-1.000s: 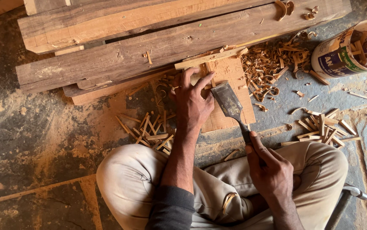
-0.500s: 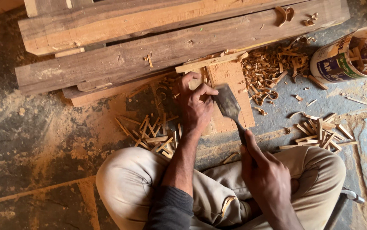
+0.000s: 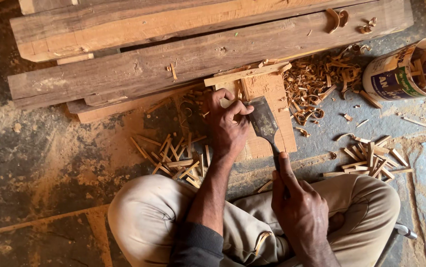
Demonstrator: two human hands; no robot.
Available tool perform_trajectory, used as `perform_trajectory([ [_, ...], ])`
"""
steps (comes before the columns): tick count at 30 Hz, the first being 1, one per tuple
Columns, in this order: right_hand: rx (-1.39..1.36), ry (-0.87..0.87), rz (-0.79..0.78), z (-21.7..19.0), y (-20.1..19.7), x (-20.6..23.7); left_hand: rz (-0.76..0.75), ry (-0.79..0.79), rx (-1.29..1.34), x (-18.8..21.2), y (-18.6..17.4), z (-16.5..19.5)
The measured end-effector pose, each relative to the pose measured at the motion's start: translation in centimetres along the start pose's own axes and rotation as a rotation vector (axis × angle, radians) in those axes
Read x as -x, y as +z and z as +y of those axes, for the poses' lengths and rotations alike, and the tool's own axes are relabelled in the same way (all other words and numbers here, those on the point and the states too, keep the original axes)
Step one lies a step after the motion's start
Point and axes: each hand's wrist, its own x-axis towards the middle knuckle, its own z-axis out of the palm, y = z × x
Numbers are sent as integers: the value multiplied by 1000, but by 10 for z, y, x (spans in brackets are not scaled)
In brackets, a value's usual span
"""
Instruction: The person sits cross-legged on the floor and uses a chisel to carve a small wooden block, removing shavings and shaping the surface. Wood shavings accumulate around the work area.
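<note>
My left hand (image 3: 229, 123) presses down on a small wood block (image 3: 267, 116). My right hand (image 3: 299, 207) grips a wide chisel (image 3: 265, 123) touching it. Right of my hands, a tipped can (image 3: 396, 74) holds sticks.

Dull, worn metal chisel blade (image 3: 264, 121) – pale raw-wood block (image 3: 272, 106), rough weathered beams (image 3: 193, 62).

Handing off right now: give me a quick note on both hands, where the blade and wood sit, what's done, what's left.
Left hand pins a small wood piece on the chopping board.
Right hand grips the handle of the broad blade, its edge at the piece beside the left fingers.
Done: cut sticks lie left, more sticks right, shavings by the tin.
Left: the held piece is still uncut.
</note>
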Motion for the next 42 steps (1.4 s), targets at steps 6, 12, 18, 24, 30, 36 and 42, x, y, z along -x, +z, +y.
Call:
perform_trajectory([
  [6,-20,-62,70,-7,5,-12,1,-4,-54,-5,2,-3],
  [12,20,-37,13,-15,11,-21,0,14,-30,-1,0,5],
  [18,-61,-15,-41,-24,18,-26,0,4,26,-2,-13,14],
  [24,12,-48,-8,-27,18,-23,-29,-36,30,1,-31,24],
  [30,-6,-6,-20,-29,19,-24,-47,-54,-5,-5,-41,28],
  [36,-387,117,-80,-10,10,-15,9,-10,37,-3,-36,27],
  [42,-1304,592,-178,16,-8,10,36,-19,-39,15,-29,17],
])
